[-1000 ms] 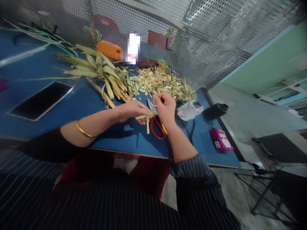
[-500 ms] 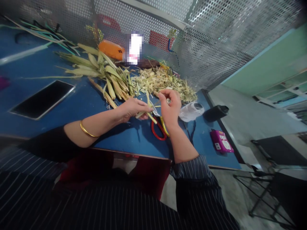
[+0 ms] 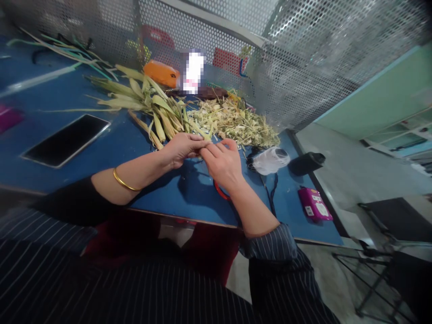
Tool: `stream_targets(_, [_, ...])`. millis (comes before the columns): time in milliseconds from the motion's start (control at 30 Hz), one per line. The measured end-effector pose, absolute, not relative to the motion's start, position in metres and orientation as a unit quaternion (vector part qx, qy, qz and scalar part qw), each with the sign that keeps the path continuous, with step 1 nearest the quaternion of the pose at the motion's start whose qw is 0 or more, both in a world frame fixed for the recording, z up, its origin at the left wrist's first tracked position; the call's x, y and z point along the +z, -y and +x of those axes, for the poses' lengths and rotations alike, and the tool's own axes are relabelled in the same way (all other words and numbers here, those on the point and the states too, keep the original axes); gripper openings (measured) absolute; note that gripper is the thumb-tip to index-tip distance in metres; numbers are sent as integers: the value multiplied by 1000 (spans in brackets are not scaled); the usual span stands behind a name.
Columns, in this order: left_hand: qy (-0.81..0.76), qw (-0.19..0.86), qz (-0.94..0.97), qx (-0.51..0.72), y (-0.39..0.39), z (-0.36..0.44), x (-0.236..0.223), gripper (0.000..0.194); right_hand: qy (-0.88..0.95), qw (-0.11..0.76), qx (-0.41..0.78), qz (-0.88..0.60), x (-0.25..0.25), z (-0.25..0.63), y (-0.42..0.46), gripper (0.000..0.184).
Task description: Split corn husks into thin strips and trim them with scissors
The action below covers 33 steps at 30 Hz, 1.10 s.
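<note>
My left hand (image 3: 180,150) pinches a pale corn husk strip (image 3: 207,135), whose upper end pokes out above the fingertips. Meeting it there, my right hand (image 3: 224,164) has its fingers bent and closed on the same piece; the lower part of the strip is hidden. Beneath my right wrist lie scissors (image 3: 221,191), with only a red handle loop showing on the table. Long dried corn husks (image 3: 158,114) are bunched just beyond my left hand. A heap of shredded husk (image 3: 236,119) spreads behind my right hand.
A spool of white thread (image 3: 272,160) and a black cylinder (image 3: 307,163) lie to the right, near a purple packet (image 3: 314,204). On the left is a phone (image 3: 65,140). An orange packet (image 3: 161,73) rests against the perforated metal screen (image 3: 202,27) at the back.
My right hand has moved left and down to meet my left fingertips at the husk. It now covers most of the scissors. The view has shifted slightly.
</note>
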<state>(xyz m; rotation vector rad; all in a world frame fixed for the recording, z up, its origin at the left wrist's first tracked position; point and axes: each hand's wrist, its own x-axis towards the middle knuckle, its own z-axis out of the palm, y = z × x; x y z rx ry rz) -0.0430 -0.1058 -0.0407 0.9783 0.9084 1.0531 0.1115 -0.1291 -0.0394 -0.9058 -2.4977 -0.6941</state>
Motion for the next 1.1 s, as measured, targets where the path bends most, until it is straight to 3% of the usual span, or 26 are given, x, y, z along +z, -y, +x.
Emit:
stream_targets(300, [-408, 655, 385, 506, 108, -43, -32, 20, 923, 254, -130, -259, -35, 111, 138, 29])
stream_targets(500, [-417, 640, 386, 518, 104, -47, -25, 13, 810, 386, -102, -430, -31, 121, 129, 26])
stream_targets(667, [-429, 625, 427, 493, 106, -46, -28, 21, 816, 329, -54, -473, -35, 121, 125, 24])
stream_targets(767, [-444, 594, 432, 512, 104, -45, -32, 22, 822, 342, -11, -455, -33, 118, 128, 26])
stream_targets(900, [-448, 600, 428, 507, 102, -46, -32, 20, 772, 412, 182, -448, -28, 118, 128, 28])
stream_targets(1000, [-440, 623, 445, 469, 106, -47, -29, 24, 640, 480, 384, -461, -28, 122, 120, 34])
stream_targets(1100, [-436, 640, 470, 423, 111, -47, -26, 23, 539, 502, 501, -454, -32, 124, 113, 32])
